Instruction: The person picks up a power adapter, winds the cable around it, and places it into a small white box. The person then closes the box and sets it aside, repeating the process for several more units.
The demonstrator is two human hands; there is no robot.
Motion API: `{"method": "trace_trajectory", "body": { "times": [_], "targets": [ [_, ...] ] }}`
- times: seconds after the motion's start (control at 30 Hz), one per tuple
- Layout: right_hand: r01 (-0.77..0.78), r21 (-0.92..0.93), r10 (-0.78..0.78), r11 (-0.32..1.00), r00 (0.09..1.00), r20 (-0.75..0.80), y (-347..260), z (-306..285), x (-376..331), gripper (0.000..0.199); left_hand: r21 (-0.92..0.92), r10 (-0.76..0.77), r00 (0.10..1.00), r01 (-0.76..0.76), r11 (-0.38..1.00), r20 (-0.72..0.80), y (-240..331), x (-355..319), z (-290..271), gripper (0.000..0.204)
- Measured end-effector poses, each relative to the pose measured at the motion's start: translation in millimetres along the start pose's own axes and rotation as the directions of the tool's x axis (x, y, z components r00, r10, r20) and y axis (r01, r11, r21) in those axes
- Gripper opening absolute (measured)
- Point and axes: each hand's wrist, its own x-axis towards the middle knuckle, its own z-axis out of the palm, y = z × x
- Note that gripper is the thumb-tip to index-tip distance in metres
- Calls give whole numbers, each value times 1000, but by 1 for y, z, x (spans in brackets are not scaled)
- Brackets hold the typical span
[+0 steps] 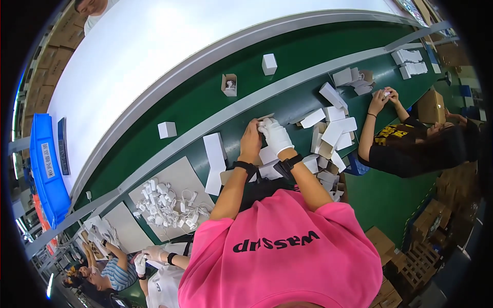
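My left hand (250, 139) is bare, its fingers closed, and it meets my right hand (276, 135) over the green bench. A white glove covers the right hand, whose fingers are also bent in. A thin greyish-brown edge (265, 117), perhaps cardboard, shows at the fingertips; the hands hide the rest of it. Below my wrists lie white cartons (267, 155), partly covered by my arms. Left of them lies a long white carton (214, 149) with its flap spread. To the right is a heap of white cartons (336, 127), some open with brown insides.
White adapters with cables (169, 203) lie piled on a grey board at the left. On the green belt beyond stand an open carton (229, 85) and closed white boxes (269, 64). A co-worker's hands (382, 98) hold a small item at the right. A blue bin (49, 169) is far left.
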Motion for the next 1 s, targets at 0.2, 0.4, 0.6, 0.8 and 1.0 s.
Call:
{"method": "trace_trajectory", "body": {
  "times": [0.2,0.4,0.6,0.8,1.0],
  "targets": [
    [167,-340,-186,926,982,-24,-11,-3,-17,39,-25,-90,993,92,995,75,-6,2,0,45],
    [171,-319,-113,932,975,193,-18,-14,-18,46,-67,-148,986,153,986,72,-7,6,-16,46],
    [162,-116,-171,980,982,-80,-10,-69,-48,39,-35,-363,922,361,932,-139,-44,23,-79,46],
    [245,-91,-244,965,970,22,8,-55,-74,37,-117,-365,878,346,931,-311,-133,70,-120,56],
    [239,-244,-157,940,937,312,-6,-20,-78,39,-152,-307,897,271,950,-317,-146,46,-132,48]
  ]
}}
